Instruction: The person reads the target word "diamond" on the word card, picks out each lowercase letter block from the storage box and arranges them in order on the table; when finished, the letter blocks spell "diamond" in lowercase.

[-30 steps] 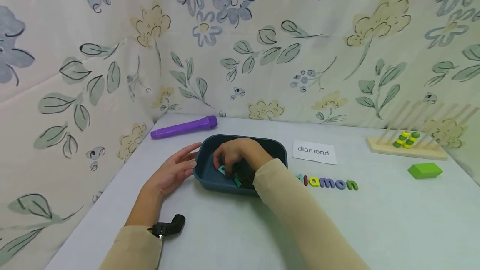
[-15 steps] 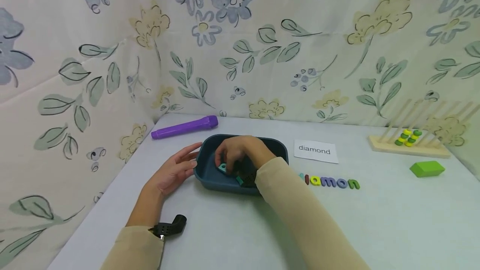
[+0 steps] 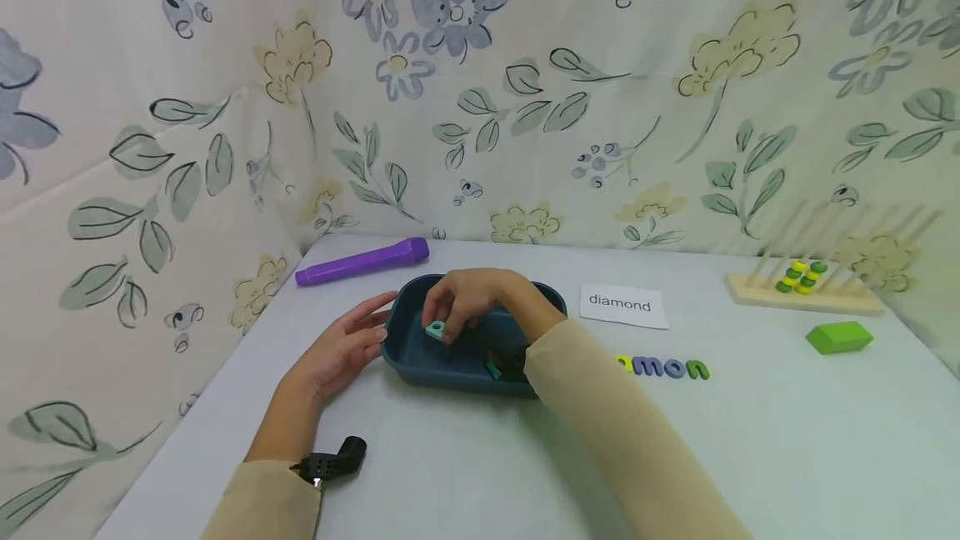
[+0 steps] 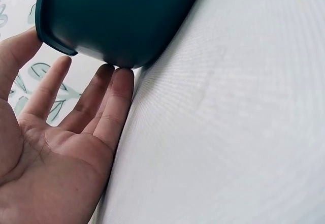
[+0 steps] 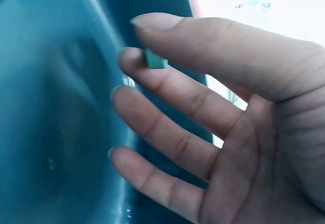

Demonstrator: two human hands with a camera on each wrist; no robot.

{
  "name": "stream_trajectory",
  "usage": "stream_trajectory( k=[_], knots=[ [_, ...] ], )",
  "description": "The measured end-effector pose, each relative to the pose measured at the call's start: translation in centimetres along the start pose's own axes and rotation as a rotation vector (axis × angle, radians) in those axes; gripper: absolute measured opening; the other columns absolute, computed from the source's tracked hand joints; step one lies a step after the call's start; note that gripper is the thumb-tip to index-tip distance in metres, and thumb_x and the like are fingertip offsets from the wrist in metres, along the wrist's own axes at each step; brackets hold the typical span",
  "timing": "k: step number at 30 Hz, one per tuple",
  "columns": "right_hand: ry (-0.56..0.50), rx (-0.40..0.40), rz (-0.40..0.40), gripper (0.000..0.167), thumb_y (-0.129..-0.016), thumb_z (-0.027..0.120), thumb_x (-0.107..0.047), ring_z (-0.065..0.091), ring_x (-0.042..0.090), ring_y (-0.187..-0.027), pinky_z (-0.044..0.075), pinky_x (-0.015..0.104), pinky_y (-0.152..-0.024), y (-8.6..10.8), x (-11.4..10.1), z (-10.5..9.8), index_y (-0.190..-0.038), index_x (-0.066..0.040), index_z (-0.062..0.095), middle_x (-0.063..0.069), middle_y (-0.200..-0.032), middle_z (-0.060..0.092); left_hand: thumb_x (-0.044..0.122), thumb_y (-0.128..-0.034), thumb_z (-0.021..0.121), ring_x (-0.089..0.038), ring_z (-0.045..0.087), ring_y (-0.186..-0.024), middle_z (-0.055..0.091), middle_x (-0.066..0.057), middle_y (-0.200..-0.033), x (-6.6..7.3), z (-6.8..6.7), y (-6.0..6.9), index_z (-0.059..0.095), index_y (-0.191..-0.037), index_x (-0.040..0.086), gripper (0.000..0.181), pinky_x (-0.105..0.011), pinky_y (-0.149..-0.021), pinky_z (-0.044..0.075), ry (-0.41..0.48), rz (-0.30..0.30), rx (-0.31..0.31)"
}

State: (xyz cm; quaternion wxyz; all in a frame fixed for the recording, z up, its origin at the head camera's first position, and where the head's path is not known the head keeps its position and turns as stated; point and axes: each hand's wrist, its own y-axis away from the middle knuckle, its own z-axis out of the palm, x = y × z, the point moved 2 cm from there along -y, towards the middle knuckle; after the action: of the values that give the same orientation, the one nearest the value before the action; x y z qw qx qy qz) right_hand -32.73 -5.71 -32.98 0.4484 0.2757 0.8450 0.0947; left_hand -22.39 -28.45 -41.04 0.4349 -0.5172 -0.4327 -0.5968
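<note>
In the head view my right hand (image 3: 468,302) is over the dark blue bin (image 3: 450,380), pinching a small teal letter piece (image 3: 435,330) between thumb and index finger. A sliver of the teal piece (image 5: 156,60) shows between those fingertips in the right wrist view, where the other fingers are loosely bent. My left hand (image 3: 341,357) is at the bin's left end, its relaxed fingers touching the outer wall, as the left wrist view shows (image 4: 76,132). Another teal piece (image 3: 492,369) lies in the bin, partly hidden near the right wrist.
Right of the bin, coloured letters (image 3: 666,367) reading "amon" lie below a "diamond" card (image 3: 622,307). A purple toy microphone (image 3: 363,262) lies behind. Farther right are a green block (image 3: 840,337) and a wooden peg rack (image 3: 806,294) with green and yellow beads.
My right hand has risen a little from the bin's floor with the teal letter. Its sleeve now hides the first letters of the row. The left hand stays at the bin.
</note>
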Motion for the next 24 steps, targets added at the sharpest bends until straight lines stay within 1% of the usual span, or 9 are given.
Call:
stream_trajectory(
  k=[7, 14, 19, 22, 24],
  knots=[
    [0.018, 0.062, -0.059, 0.029, -0.086, 0.081, -0.016, 0.065, 0.017, -0.101, 0.058, 0.034, -0.080, 1.7, -1.3, -0.2, -0.114, -0.020, 0.073, -0.001, -0.109, 0.073, 0.011, -0.1053, 0.054, -0.009, 0.060, -0.125, 0.024, -0.021, -0.167, -0.2, -0.1, 0.1, 0.027, -0.164, 0.013, 0.064, -0.023, -0.103, 0.053, 0.006, 0.003, -0.009],
    [0.006, 0.109, -0.102, 0.028, -0.088, 0.080, -0.018, 0.067, 0.014, -0.094, 0.059, 0.035, -0.081, 3.6, -1.6, -0.3, -0.115, -0.017, 0.071, -0.002, -0.105, 0.074, 0.012, -0.1048, 0.056, -0.009, 0.061, -0.125, 0.022, -0.021, -0.167, -0.2, -0.1, 0.0, 0.028, -0.164, 0.015, 0.066, -0.023, -0.104, 0.052, 0.012, -0.005, -0.010],
    [0.002, 0.125, -0.153, 0.029, -0.088, 0.079, -0.021, 0.064, 0.015, -0.090, 0.057, 0.032, -0.079, 4.8, -1.6, -0.4, -0.115, -0.015, 0.070, -0.001, -0.101, 0.072, 0.013, -0.1045, 0.057, -0.008, 0.060, -0.126, 0.022, -0.021, -0.167, 0.0, -0.1, 0.0, 0.028, -0.164, 0.015, 0.066, -0.022, -0.103, 0.053, 0.006, -0.007, -0.002],
    [0.008, 0.146, -0.157, 0.029, -0.088, 0.080, -0.021, 0.065, 0.014, -0.094, 0.057, 0.028, -0.083, 5.6, -1.7, -0.3, -0.114, -0.014, 0.070, -0.001, -0.103, 0.072, 0.012, -0.1046, 0.057, -0.008, 0.060, -0.126, 0.021, -0.021, -0.167, 0.1, -0.1, 0.0, 0.027, -0.164, 0.014, 0.066, -0.022, -0.103, 0.053, 0.006, -0.006, -0.007],
    [0.011, 0.178, -0.153, 0.029, -0.088, 0.080, -0.021, 0.066, 0.014, -0.098, 0.057, 0.027, -0.085, 6.1, -1.6, -0.2, -0.114, -0.014, 0.070, -0.001, -0.105, 0.073, 0.012, -0.1044, 0.057, -0.008, 0.060, -0.125, 0.021, -0.022, -0.167, 0.1, -0.1, 0.0, 0.027, -0.164, 0.013, 0.067, -0.022, -0.103, 0.053, 0.008, -0.003, -0.011]
  ],
)
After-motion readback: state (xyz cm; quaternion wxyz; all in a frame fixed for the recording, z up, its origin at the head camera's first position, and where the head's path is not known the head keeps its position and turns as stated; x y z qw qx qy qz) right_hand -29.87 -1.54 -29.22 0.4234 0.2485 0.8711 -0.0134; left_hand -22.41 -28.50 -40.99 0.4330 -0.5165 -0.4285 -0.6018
